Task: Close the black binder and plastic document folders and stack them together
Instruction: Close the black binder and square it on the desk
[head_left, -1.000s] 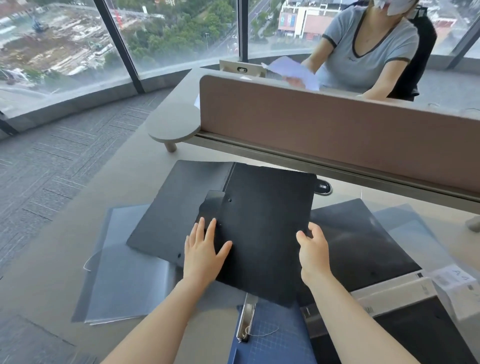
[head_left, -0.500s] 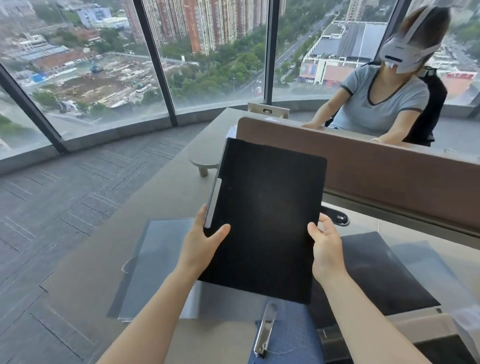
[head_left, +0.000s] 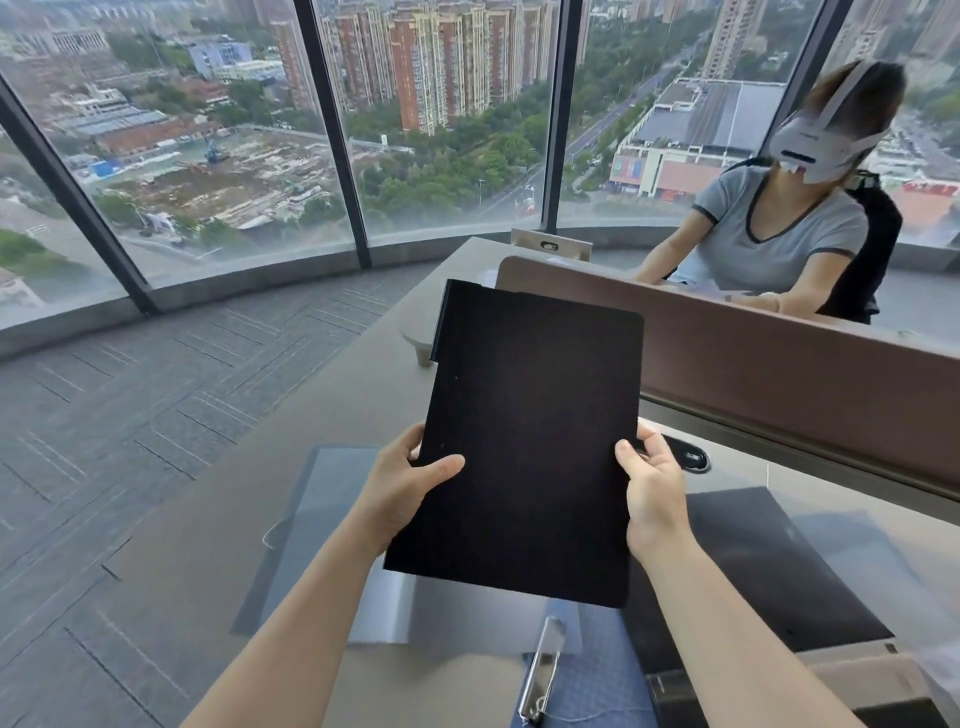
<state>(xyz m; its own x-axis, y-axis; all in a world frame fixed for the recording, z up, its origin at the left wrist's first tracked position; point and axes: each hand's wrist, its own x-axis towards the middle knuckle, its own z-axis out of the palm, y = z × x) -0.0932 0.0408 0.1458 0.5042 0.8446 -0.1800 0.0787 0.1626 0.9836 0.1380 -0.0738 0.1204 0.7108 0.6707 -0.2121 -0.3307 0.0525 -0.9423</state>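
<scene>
Black binder (head_left: 524, 447) is closed and off the desk (head_left: 218, 551) now; a second ago you had it lying flat, half a second ago half raised. You hold it near upright, spine at 11 o'clock. Left hand (head_left: 400, 488) pinches its left edge, thumb on the cover; right hand (head_left: 649, 493) clamps the right edge. Plastic folders stay put: grey plastic folder (head_left: 317, 519) at 8 o'clock, dark folder (head_left: 753, 561) at 4 o'clock.
</scene>
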